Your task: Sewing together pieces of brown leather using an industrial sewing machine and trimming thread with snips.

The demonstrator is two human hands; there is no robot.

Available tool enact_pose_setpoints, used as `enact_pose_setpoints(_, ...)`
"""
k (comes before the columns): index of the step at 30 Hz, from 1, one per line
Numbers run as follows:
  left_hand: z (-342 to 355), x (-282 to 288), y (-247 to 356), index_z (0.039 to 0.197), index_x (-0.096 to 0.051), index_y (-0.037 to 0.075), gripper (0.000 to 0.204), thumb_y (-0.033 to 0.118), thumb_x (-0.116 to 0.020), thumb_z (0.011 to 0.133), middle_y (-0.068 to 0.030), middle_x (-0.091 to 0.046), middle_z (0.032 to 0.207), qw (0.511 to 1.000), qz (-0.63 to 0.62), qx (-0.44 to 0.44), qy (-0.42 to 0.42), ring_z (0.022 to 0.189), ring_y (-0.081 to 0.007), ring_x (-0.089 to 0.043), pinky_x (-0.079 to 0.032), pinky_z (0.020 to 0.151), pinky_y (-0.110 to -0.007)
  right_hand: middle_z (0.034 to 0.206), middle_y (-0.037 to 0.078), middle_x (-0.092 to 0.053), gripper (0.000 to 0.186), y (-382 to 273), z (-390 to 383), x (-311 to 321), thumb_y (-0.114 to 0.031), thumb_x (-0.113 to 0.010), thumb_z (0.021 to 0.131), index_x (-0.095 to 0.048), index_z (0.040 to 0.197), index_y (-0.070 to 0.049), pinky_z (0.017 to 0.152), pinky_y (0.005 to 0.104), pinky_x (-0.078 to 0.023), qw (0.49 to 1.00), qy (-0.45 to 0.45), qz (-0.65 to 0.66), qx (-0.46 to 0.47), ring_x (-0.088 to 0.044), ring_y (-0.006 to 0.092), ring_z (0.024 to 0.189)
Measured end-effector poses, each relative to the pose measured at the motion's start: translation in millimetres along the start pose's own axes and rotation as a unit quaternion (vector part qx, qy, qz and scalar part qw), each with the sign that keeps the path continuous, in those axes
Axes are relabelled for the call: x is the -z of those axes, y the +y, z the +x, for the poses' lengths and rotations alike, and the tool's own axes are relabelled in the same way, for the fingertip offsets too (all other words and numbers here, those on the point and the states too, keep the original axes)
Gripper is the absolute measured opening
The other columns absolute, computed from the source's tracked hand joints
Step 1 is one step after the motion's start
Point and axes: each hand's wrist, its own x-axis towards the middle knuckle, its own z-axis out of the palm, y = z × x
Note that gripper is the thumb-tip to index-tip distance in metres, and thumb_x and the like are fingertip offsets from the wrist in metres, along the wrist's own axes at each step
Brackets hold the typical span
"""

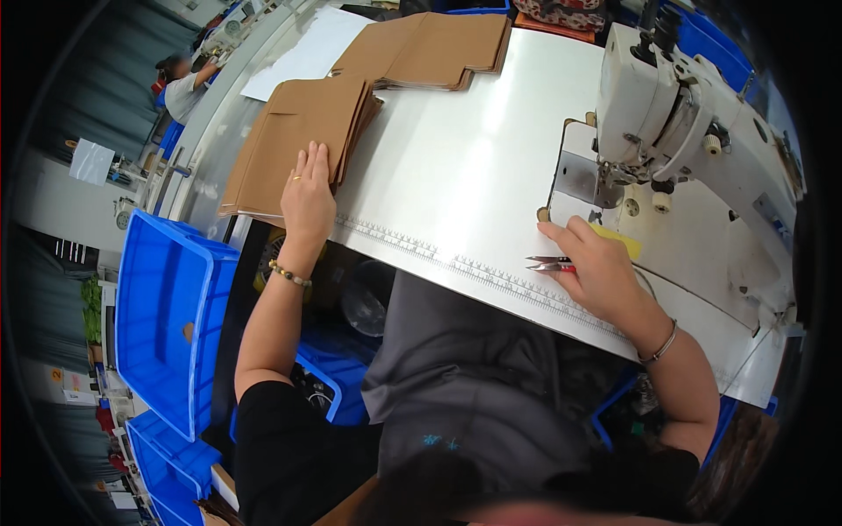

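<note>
My left hand point(307, 197) lies flat, fingers stretched out, on the near edge of a stack of brown sheets point(281, 131), which look like cut fabric or leather panels. A second brown stack point(430, 48) rests just beyond it. My right hand point(601, 267) is curled round a pair of thread snips point(554, 265) with a red handle, blades pointing left. Its thumb and forefinger reach toward the metal plate of a white sewing machine point(645, 96). Most of the snips' handle is hidden in the palm.
A printed ruler point(456, 263) runs along the front edge of the white table point(465, 167). White paper point(307, 53) lies at the back left. Blue bins point(167, 316) stand left of the table. A person point(184, 92) works at the far left.
</note>
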Motion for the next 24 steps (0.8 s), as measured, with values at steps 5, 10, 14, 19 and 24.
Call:
enact_pose_setpoints(5, 10.8, 17.4, 23.7, 0.138, -0.055, 0.0, 0.047, 0.03, -0.058, 0.101, -0.0207, -0.055, 0.144, 0.993, -0.113, -0.004, -0.014, 0.135, -0.0404, -0.05, -0.042, 0.11, -0.049, 0.092, 0.007, -0.055, 0.051, 3.0, -1.0, -1.4, -0.024, -0.081, 0.079, -0.064, 0.123, -0.007, 0.061, 0.0373, -0.05, 1.0, 0.007, -0.008, 0.002, -0.061, 0.0247, 0.068)
enact_pose_setpoints(10, 54.8, 27.0, 69.3, 0.132, -0.061, 0.004, 0.044, 0.034, -0.061, 0.1, -0.0181, -0.062, 0.137, 0.981, -0.174, -0.08, 0.009, 0.131, -0.04, -0.054, -0.045, 0.106, -0.047, 0.092, 0.007, -0.055, 0.05, 4.6, -1.5, -3.9, -0.027, -0.08, 0.08, -0.063, 0.123, -0.008, 0.059, 0.0372, -0.049, 1.0, 0.01, -0.023, 0.007, -0.062, 0.0238, 0.068)
enact_pose_setpoints(14, 115.2, 4.5, 110.4, 0.113, -0.07, 0.006, 0.028, 0.028, -0.061, 0.1, -0.0131, -0.072, 0.115, 0.963, -0.247, -0.102, 0.017, 0.112, -0.0346, -0.065, -0.052, 0.092, -0.044, 0.094, 0.007, -0.056, 0.052, 5.2, -2.9, -2.9, -0.029, -0.079, 0.081, -0.062, 0.126, -0.008, 0.059, 0.0374, -0.05, 1.0, 0.001, -0.027, 0.014, -0.063, 0.0239, 0.069)
enact_pose_setpoints(19, 189.6, -41.4, 154.0, 0.104, -0.073, 0.007, 0.022, 0.025, -0.061, 0.099, -0.0114, -0.074, 0.101, 0.967, -0.236, -0.095, -0.016, 0.096, -0.032, -0.068, -0.053, 0.082, -0.044, 0.097, 0.006, -0.057, 0.049, 4.0, -2.6, -2.3, -0.032, -0.077, 0.083, -0.06, 0.123, -0.009, 0.058, 0.0382, -0.053, 0.999, -0.024, -0.027, 0.009, -0.065, 0.0246, 0.07)
enact_pose_setpoints(24, 221.5, -66.2, 185.5, 0.095, -0.078, 0.011, 0.029, 0.038, -0.067, 0.093, -0.0125, -0.075, 0.09, 0.973, -0.219, -0.007, -0.077, 0.087, -0.0333, -0.07, -0.053, 0.076, -0.044, 0.097, 0.006, -0.057, 0.047, 4.4, -1.9, -1.2, -0.032, -0.078, 0.082, -0.06, 0.119, -0.008, 0.058, 0.0372, -0.053, 0.999, -0.025, -0.02, 0.008, -0.065, 0.0243, 0.069)
